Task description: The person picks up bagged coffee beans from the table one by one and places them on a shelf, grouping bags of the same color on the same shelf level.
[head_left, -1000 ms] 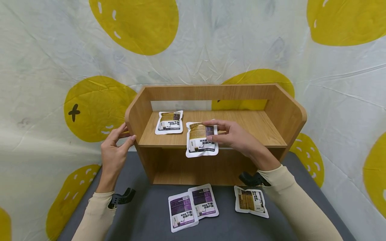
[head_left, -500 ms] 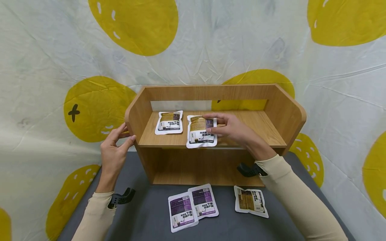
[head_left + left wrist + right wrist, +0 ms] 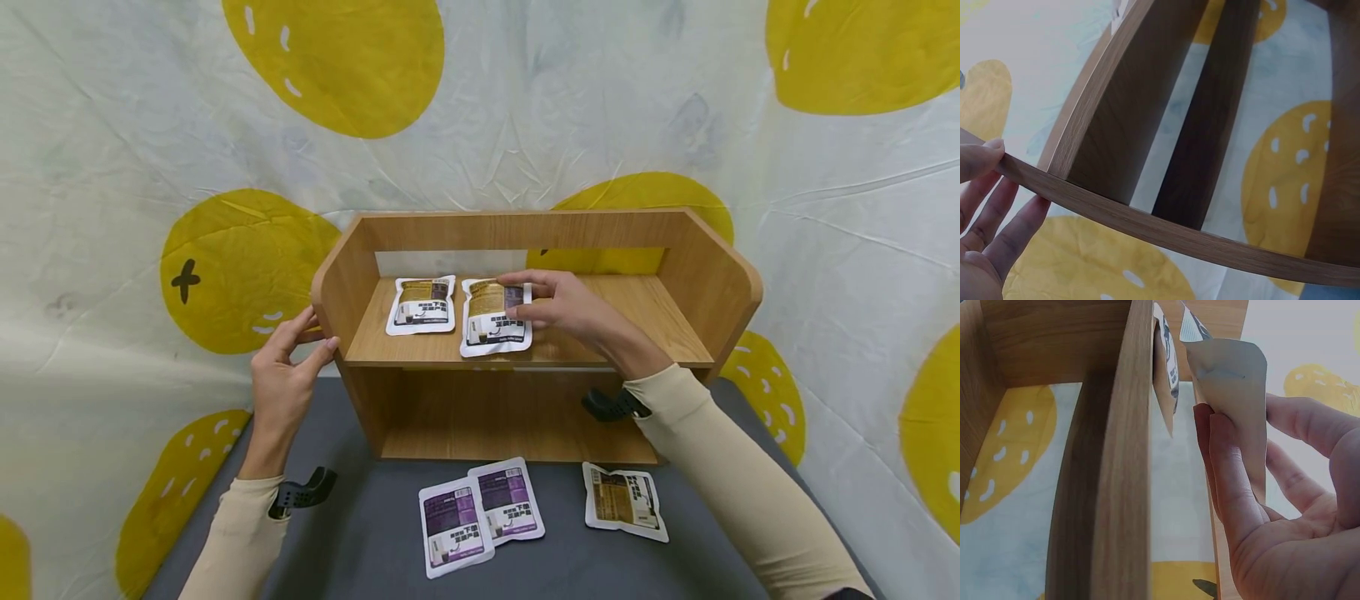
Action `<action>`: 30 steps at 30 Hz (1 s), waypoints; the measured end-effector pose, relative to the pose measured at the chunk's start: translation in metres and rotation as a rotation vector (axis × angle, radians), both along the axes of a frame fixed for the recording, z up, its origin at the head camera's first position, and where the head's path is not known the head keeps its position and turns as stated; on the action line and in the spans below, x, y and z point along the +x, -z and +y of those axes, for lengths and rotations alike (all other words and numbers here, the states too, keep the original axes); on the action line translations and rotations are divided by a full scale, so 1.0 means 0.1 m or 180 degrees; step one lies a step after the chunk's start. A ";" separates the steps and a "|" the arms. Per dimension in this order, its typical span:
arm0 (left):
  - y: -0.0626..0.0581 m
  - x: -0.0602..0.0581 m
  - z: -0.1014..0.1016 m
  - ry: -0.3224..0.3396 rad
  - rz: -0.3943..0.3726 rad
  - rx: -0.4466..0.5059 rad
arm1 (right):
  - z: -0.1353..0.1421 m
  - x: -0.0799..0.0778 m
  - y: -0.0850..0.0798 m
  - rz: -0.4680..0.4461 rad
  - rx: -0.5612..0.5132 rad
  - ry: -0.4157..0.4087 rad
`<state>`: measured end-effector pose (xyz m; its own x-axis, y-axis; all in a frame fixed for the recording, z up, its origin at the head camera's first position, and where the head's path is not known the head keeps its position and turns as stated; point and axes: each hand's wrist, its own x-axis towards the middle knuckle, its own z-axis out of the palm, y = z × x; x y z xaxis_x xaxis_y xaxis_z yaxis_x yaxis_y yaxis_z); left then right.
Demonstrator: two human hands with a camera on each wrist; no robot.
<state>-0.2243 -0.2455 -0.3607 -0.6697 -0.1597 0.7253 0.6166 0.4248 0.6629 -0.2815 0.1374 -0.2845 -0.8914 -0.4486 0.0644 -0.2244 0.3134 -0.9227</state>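
My right hand (image 3: 573, 312) pinches a brown-and-white pouch (image 3: 487, 321) by its right side, above the upper board of a wooden shelf (image 3: 600, 333). Just left of it a similar pouch (image 3: 422, 308) lies on that board. In the right wrist view the held pouch (image 3: 1235, 375) shows its plain pale back between thumb and fingers. Whether its underside touches the board I cannot tell. My left hand (image 3: 285, 375) grips the front edge of the shelf's left side panel; in the left wrist view thumb and fingers (image 3: 1016, 234) lie on either side of the panel (image 3: 1166, 228).
On the grey table (image 3: 360, 533) before the shelf, two purple-and-white pouches (image 3: 456, 527) overlap. A brown-and-white pouch (image 3: 624, 502) lies to their right. Behind hangs a pale cloth (image 3: 495, 108) with yellow shapes. The shelf has a lower compartment (image 3: 495, 417).
My right hand has carried the pouch back and slightly left, from in front of the upper board's edge to over the board. The left hand has stayed on the side panel.
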 end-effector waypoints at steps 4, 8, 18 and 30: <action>0.00 0.00 0.00 0.0046 -0.0006 0.0036 | -0.01 -0.04 -0.02 0.0001 0.0027 0.0032; 0.00 0.01 0.00 0.0056 -0.0026 0.0055 | -0.02 -0.09 -0.04 -0.0043 0.0058 0.0060; -0.01 0.01 0.01 0.0030 -0.0045 0.0043 | -0.03 -0.24 -0.05 -0.0178 0.0088 0.0123; 0.01 0.00 -0.01 0.0064 -0.0026 0.0066 | -0.03 -0.42 -0.02 -0.0217 0.0193 0.0096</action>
<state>-0.2246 -0.2464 -0.3620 -0.6787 -0.1610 0.7165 0.6195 0.3984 0.6764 -0.3237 0.1348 -0.2825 -0.9060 -0.4227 -0.0233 -0.1513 0.3747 -0.9147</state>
